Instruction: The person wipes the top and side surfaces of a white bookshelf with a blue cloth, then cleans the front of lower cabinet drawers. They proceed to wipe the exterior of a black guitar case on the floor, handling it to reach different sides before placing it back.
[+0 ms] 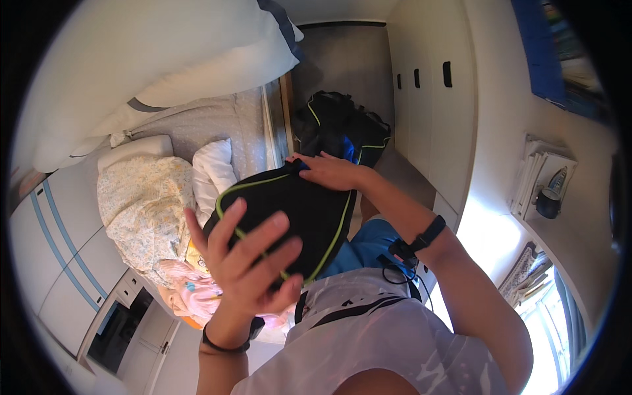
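Note:
A black fabric bag with lime-green piping (301, 217) is held up in front of my body, its flat side towards me. My right hand (331, 172) grips the far top edge of this bag, by a dark bunched part. In front of its left side is my left hand (252, 261), fingers spread and nothing held. Whether the left fingers touch the fabric cannot be told. Behind the held bag, a second black bag with the same green piping (340, 126) rests on the floor; a bit of blue shows at its side.
At left is a bed (232, 116) with a floral quilt (143, 207), a white pillow (212, 165) and pink clothes (197, 294). White bedding (197, 54) bulges at upper left. White cupboards (434, 113) line the right side, near a shelf with a dark cup (548, 202). Grey floor (345, 54) lies between.

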A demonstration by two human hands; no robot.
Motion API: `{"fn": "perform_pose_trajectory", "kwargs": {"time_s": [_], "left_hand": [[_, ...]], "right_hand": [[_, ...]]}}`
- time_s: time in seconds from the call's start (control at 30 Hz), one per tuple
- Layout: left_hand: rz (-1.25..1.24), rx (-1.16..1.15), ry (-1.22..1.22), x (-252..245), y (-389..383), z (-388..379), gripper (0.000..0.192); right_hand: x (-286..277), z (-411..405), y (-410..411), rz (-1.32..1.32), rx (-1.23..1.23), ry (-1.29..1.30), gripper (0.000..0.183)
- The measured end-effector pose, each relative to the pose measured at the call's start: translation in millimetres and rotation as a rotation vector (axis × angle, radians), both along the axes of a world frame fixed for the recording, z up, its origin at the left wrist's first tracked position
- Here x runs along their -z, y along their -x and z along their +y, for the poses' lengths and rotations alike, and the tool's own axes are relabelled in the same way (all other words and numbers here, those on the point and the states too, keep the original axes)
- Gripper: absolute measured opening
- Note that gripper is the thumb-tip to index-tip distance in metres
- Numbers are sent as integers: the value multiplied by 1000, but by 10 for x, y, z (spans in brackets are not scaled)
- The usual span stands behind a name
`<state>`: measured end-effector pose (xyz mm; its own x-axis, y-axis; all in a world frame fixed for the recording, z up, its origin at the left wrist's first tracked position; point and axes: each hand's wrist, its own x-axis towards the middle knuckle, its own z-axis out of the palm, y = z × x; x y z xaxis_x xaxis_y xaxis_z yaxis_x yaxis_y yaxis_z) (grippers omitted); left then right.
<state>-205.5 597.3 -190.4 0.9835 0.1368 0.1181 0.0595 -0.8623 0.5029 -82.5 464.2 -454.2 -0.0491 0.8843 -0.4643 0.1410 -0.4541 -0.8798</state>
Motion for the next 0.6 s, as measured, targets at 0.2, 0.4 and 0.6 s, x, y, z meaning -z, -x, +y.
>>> {"fn": "perform_pose_trajectory", "kwargs": {"time_s": [0.2, 0.4, 0.6], "left_hand": [[112, -64, 18, -25, 154, 197, 31], [-61, 16, 104, 124, 40, 495, 31], [-120, 143, 149, 158, -123, 572, 24]], "right_hand": [[953, 161, 137, -30, 171, 19, 63], [839, 407, -69, -128, 240, 110, 57], [-518, 480, 151, 277, 348, -347, 58]]}}
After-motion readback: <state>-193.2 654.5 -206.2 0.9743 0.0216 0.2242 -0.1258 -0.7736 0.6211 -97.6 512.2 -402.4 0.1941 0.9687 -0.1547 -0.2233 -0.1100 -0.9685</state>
